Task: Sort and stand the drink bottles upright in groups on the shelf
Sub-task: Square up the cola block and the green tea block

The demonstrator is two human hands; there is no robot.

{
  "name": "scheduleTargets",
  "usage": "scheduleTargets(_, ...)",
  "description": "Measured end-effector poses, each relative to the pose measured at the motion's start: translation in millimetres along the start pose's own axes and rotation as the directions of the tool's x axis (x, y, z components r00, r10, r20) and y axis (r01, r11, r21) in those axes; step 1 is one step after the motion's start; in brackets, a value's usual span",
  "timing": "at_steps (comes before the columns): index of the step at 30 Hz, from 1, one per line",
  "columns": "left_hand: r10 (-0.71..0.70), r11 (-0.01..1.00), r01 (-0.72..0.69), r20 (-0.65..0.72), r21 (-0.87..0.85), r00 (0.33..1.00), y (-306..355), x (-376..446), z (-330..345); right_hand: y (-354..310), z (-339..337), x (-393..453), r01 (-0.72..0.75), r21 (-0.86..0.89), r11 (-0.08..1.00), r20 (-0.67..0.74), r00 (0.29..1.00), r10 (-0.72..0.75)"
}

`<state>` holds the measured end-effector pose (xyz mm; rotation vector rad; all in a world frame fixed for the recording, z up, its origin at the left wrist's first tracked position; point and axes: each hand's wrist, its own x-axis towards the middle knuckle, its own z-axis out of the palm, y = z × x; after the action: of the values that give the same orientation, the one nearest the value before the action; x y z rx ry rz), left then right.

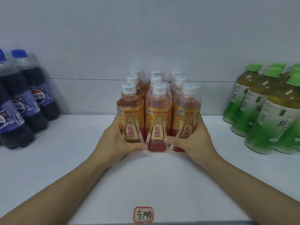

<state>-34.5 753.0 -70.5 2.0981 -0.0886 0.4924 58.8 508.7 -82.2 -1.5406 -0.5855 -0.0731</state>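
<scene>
In the head view, the left hand (121,140) and right hand (193,140) each curl a closed grip around the outer front bottles of the orange bottle cluster (158,114) at frame centre on the shelf (81,159), probably squaring it above the handwritten label (143,214). Cola bottles (24,103) stand left, green tea bottles (267,111) right.

A block of orange-labelled drink bottles (158,114) with white caps stands upright in three rows at the shelf (68,159) centre, dark blue-capped cola bottles (24,101) grouped far left, green-capped tea bottles (266,111) grouped right, all upright.
</scene>
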Motion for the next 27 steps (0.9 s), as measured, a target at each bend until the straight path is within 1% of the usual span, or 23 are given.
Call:
scheduleTargets(4, -0.029, 0.999, 0.030, -0.026, 0.029, 0.999, 6, -7, 0, -4, 0, -3, -0.006, -0.010, 1.000, -0.022, 1.000, 0.006)
scheduleTargets(7, -0.076, 0.996, 0.077, -0.024, 0.049, 0.997, 6, -11, -2, -7, 0, -4, -0.023, 0.003, 1.000, 0.002, 1.000, 0.023)
scheduleTargets(10, -0.082, 0.990, 0.082, -0.005, 0.117, 0.997, 3, -11, -2, -7, 0, -5, -0.048, 0.009, 0.999, 0.022, 0.999, 0.047)
scheduleTargets(12, -0.068, 0.989, 0.067, 0.005, 0.131, 0.998, 2, -10, -2, -5, -1, -4, -0.052, 0.014, 0.999, 0.023, 0.998, 0.052)
scheduleTargets(16, -0.032, 0.995, 0.027, 0.044, 0.098, 0.999, 2, -7, -3, -2, 0, -3, -0.053, 0.016, 0.998, 0.028, 0.998, 0.053)
scheduleTargets(20, -0.061, 0.998, 0.060, 0.081, 0.018, 0.995, -2, -5, -4, -6, 0, -4, -0.048, -0.015, 0.999, 0.026, 0.998, 0.049)
scheduleTargets(23, -0.072, 0.997, 0.069, 0.089, 0.035, 0.993, -7, -5, -6, -5, 1, -4, -0.053, -0.031, 0.998, 0.009, 0.999, 0.053)
scheduleTargets(27, -0.061, 0.995, 0.056, 0.068, 0.079, 0.996, -9, -5, -5, -5, 0, -5, -0.038, -0.098, 0.994, -0.035, 0.999, 0.034)
